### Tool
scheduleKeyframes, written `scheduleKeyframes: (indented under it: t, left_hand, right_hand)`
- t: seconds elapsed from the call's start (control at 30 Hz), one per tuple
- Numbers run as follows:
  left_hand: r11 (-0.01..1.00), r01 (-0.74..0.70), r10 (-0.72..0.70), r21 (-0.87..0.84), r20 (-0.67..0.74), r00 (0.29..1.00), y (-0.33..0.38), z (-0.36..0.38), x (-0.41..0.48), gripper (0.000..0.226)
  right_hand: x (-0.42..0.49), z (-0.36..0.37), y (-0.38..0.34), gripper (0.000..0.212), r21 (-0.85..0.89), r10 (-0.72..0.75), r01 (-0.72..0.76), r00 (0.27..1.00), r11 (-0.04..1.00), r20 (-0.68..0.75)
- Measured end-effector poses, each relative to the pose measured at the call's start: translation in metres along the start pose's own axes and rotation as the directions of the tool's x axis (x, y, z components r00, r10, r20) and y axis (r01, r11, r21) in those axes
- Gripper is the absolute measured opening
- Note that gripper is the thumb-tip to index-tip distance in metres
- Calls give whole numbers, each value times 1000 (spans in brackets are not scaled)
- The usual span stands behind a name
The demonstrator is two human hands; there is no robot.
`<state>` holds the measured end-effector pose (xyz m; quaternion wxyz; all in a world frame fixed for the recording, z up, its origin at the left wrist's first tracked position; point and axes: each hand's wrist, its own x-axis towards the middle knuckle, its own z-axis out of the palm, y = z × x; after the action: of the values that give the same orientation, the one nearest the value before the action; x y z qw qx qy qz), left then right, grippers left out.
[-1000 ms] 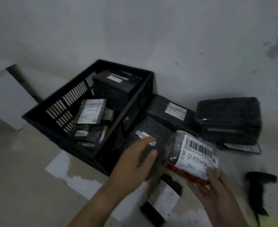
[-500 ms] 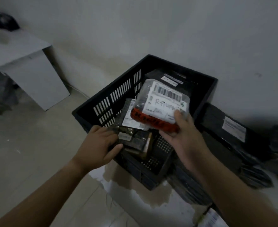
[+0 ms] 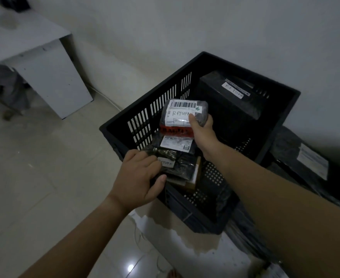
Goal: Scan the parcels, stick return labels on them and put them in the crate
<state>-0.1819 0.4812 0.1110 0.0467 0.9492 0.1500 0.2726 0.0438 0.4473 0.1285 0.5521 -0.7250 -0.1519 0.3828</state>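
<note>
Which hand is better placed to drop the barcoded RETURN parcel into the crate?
Right. The right hand grips the barcoded parcel over the crate; the left hand holds a black parcel at the near rim.

- Left hand (image 3: 139,177): palm down, fingers curled over dark packet (image 3: 177,165), thumb clamped against its near edge.
- Left forearm (image 3: 74,237): bare, entering from lower left, wrist straight.
- Right hand (image 3: 202,129): extended further forward, gripping labelled parcel (image 3: 180,115) at its right side, thumb laid across the label face.
- Right forearm (image 3: 265,187): bare, entering diagonally from lower right.
</note>
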Motion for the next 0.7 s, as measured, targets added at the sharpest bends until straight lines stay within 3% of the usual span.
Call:
scheduleKeyframes:
  t: [0.17,0.33,0.43,0.53,0.57,0.63,0.7]
  left_hand:
    - [1000,0,-1,16,61,998,-1,-5,1,36]
    - [999,50,-47,-20,125,991,15,-25,2,29]
    - [994,73,-65,-79,96,993,60,-33,-9,24]
    - [969,55,-48,-242,33,998,146,-27,-35,23]
    - [945,33,-22,-325,40,999,180,-20,-48,21]
    - [874,36,35,-485,137,990,241,3,-74,15]
    - [805,208,-25,-556,319,947,288,44,-102,13]
  right_hand:
    - [-23,-12,-18,103,-34,75,-72,993,997,90]
    - [-98,-78,-20,94,-150,-198,221,968,964,153]
    - [-157,-145,14,78,-218,-454,454,890,864,53]
    - [-213,-224,84,56,-374,-583,492,791,786,-185]
    - [-228,-248,113,50,-398,-558,437,786,807,-267]
    - [-249,-283,172,46,-359,-377,239,842,902,-386]
    - [-259,-300,223,48,-256,-71,-26,929,966,-362]
